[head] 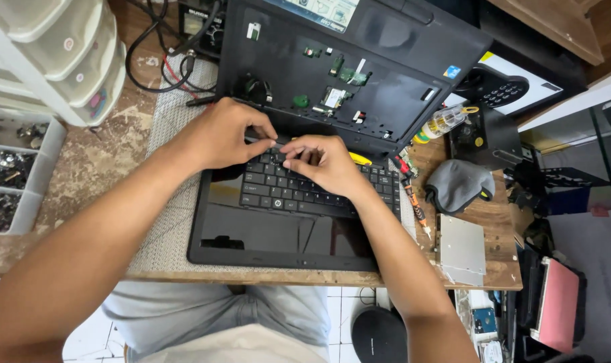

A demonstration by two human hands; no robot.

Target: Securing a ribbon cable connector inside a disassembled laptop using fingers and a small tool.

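Note:
A black laptop (218, 232) lies on a wooden workbench, its dismantled base (359, 74) propped up behind with circuit parts exposed. A loose black keyboard (285, 191) rests on the glossy dark screen panel. My left hand (218, 134) pinches a thin dark strip at the keyboard's far edge. My right hand (322, 161) rests on the upper keys beside it, fingertips touching the same strip. A yellow-tipped tool (360, 159) pokes out behind my right hand.
Orange-handled screwdrivers (413, 198) lie right of the laptop, beside a grey cloth (457, 185), a silver drive plate (461, 249) and a small bottle (443, 121). Clear drawers (63, 54) and trays of screws (10, 168) stand left. Cables (164, 60) trail at the back.

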